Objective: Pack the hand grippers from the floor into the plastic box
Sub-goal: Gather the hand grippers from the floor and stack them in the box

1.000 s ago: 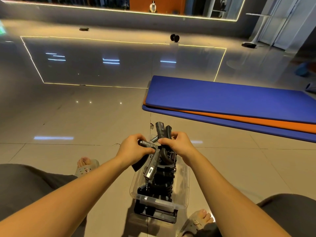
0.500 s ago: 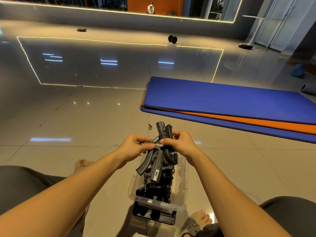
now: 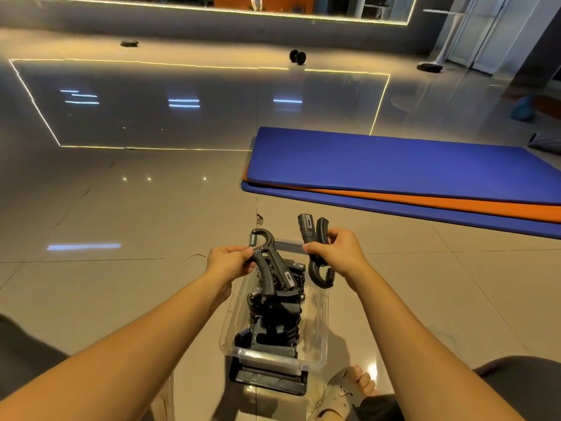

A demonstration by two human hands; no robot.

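Right, two in the air, one in each hand. My left hand point(image 3: 230, 261) has its fingers curled and pinches the first hand gripper point(image 3: 270, 268) by the upper part of one handle, just under the hooked head. The coil spring point(image 3: 252, 239) sits at the top, and both handles hang down toward the plastic box point(image 3: 322, 314). This one hovers above the far-left part of the box. Its handle tips are close over the pile, and I cannot tell whether they touch it.

My right hand point(image 3: 337, 253) is closed round the middle of the second hand gripper point(image 3: 315, 235), thumb and fingers wrapped about both handles. This one is flipped: handles up, a small grey window showing on one of them, hook and spring down below my palm. It hangs over the far-right corner of the box, apart from the pile.

The box is clear plastic and stands on the tiled floor point(image 3: 121, 223) between my legs, its long side running away from me. Inside it lies a heap of black hand grippers point(image 3: 273, 317), stacked toward the box's left side. A dark flat piece point(image 3: 267, 379) sticks out from under the near end of the box. My sandalled foot point(image 3: 349, 390) is just beside the box's near-right corner.

Beyond the box's far end, off to the right, lie stacked exercise mats point(image 3: 394, 162), blue over orange over blue. Well beyond the box, a dumbbell point(image 3: 297, 57) sits on the floor.
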